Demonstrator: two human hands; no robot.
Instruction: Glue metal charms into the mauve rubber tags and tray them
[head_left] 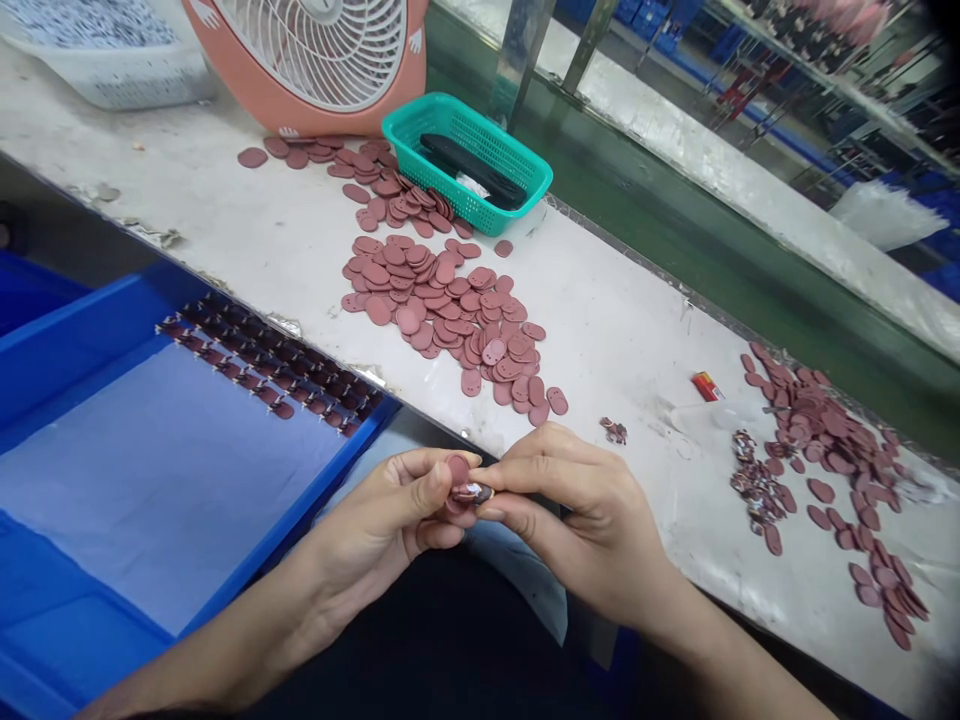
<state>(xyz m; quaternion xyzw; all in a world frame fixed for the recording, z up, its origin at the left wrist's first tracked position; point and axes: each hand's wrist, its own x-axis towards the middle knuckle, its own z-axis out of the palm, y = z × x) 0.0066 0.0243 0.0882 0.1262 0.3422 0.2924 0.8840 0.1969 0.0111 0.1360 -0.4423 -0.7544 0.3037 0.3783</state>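
My left hand (382, 520) and my right hand (577, 520) meet in front of the bench edge, their fingertips pinching a small maroon oval tag (471, 492) with a shiny patterned piece on it. A large heap of matching oval tags (442, 310) lies on the white bench (622, 340) beyond my hands. More tags (375, 180) spread towards the fan, and another scatter (832, 440) lies to the right. Near my right hand sits a tiny cluster of patterned pieces (613, 430), with a bigger cluster (757, 490) further right.
A blue tray (172, 480) lined with pale sheet holds rows of small dark pieces at the left, below the bench edge. A teal basket (465, 160), a pink fan (315, 50), a white crate (120, 70) and a red lighter (706, 386) stand around the bench.
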